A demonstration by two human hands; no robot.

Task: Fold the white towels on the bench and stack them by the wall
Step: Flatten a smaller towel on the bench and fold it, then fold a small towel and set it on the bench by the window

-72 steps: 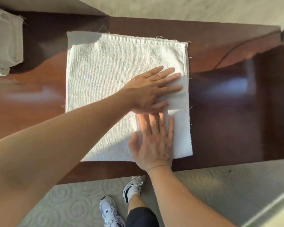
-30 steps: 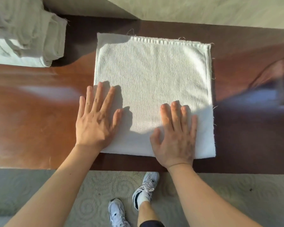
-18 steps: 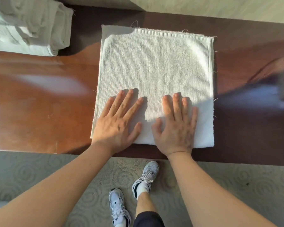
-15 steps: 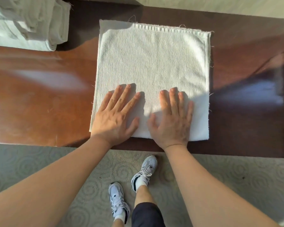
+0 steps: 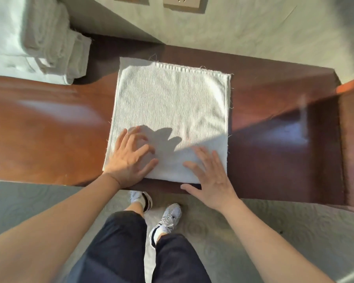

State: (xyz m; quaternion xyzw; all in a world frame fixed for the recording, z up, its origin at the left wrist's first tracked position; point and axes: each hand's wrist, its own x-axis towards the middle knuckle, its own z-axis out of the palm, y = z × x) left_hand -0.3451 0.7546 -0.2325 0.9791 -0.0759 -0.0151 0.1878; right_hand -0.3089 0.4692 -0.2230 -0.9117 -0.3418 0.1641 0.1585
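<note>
1. Lying flat on the glossy reddish-brown wooden worktop (image 5: 49,127), the square folded white terry-cloth towel (image 5: 170,111) has its hemmed, ribbed edge toward the wall and its near edge close to the worktop's front lip.
2. Left hand (image 5: 129,160) rests on the towel's near-left corner, fingers (image 5: 131,137) spread and slightly bent, clamped on nothing. Some blur here.
3. Right hand (image 5: 213,176) lies over the near-right edge, fingers straight and apart, palm partly past the worktop's front; it holds nothing.
4. Stack of folded white towels (image 5: 49,43) sits at far left against the pale wall (image 5: 253,27), well apart from the flat towel.
5. Handling judgement: soft, limp, light cloth with a nappy pile, several layers thick. It will sag and unfold if lifted by one corner. The polished worktop looks slick, so the towel may slide when pushed.
6. Suggested hold: pinch both near corners through all layers for another fold, or slip flat hands under opposite sides to carry it whole.
</note>
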